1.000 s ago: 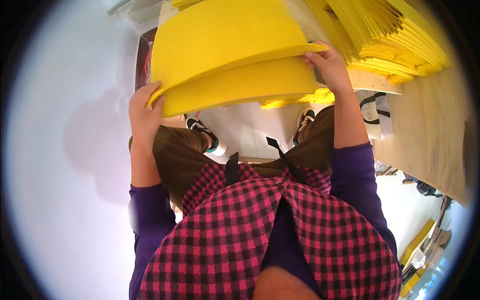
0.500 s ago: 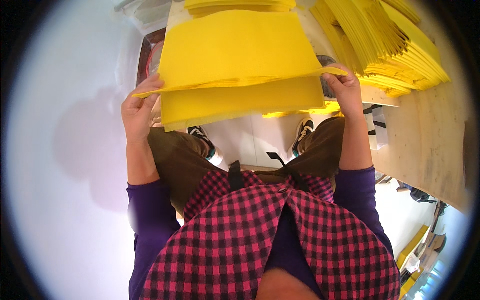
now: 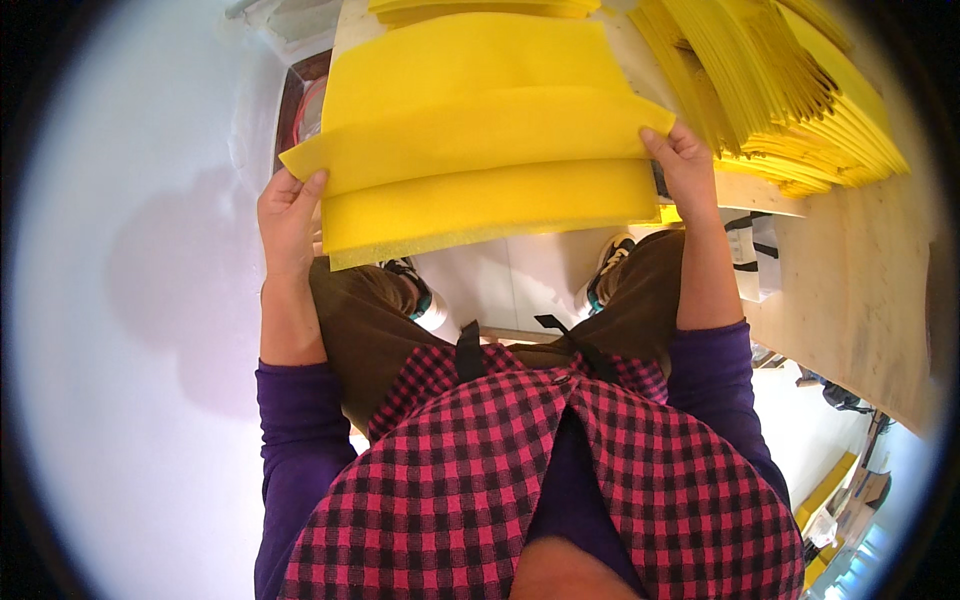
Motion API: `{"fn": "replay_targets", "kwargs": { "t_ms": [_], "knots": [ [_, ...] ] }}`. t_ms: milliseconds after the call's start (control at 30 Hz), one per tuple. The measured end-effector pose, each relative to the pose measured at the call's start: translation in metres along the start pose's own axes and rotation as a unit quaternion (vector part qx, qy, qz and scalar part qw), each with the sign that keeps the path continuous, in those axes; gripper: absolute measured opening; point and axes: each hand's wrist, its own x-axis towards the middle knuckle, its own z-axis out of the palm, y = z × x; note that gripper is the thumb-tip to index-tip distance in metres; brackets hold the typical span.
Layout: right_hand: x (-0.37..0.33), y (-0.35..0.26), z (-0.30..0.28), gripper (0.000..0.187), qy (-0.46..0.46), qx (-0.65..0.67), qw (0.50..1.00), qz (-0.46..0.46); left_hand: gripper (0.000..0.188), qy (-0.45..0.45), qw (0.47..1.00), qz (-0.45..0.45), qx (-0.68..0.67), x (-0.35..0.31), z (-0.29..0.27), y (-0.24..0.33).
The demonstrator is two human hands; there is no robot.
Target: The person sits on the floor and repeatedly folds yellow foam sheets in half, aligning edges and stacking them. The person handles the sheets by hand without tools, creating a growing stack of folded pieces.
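A folded strip of yellow felt-like fabric (image 3: 480,137) stretches between my hands, across a larger yellow fabric sheet (image 3: 470,60) whose near part hangs toward my knees. My left hand (image 3: 290,215) pinches the strip's left end between thumb and fingers. At the opposite end, my right hand (image 3: 684,172) grips the corner with its thumb on top. Below the strip, another yellow layer (image 3: 490,210) shows with a rough, fuzzy near edge. Whether the strip and the sheet are one piece, I cannot tell.
A big stack of folded yellow fabric (image 3: 760,80) stands on the wooden table (image 3: 850,290) to the right. More yellow fabric (image 3: 480,10) lies at the far edge. The white wall (image 3: 130,330) is close on my left. My shoes (image 3: 608,268) rest on the floor below.
The strip was seen nearly edge-on between my hands; now it has tipped over and shows its broad face. Both hands keep hold of its ends and have shifted only slightly.
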Motion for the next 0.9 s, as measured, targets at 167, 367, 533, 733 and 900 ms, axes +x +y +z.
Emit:
{"fn": "replay_targets", "kwargs": {
  "t_ms": [167, 367, 533, 733, 900],
  "knots": [
    [0.014, 0.012, -0.003, 0.022, 0.012, -0.039, 0.999, 0.008, 0.023, 0.009, 1.000, -0.018, -0.023, 0.011, 0.012, -0.004],
    [0.027, 0.032, -0.009, 0.021, 0.039, -0.057, 0.998, -0.014, 0.025, 0.037, 0.998, 0.040, -0.012, 0.020, 0.035, -0.010],
    [0.027, 0.040, -0.012, 0.019, 0.046, -0.030, 0.997, -0.060, 0.023, 0.079, 0.988, 0.094, 0.094, 0.026, 0.045, -0.009],
    [0.028, 0.042, -0.014, 0.019, 0.057, -0.087, 0.993, -0.059, 0.023, 0.107, 0.982, 0.068, 0.141, 0.034, 0.046, -0.016],
    [0.030, 0.046, -0.011, 0.021, 0.043, -0.072, 0.995, -0.045, 0.022, 0.111, 0.973, 0.058, 0.196, 0.029, 0.043, -0.016]
  ]
}}
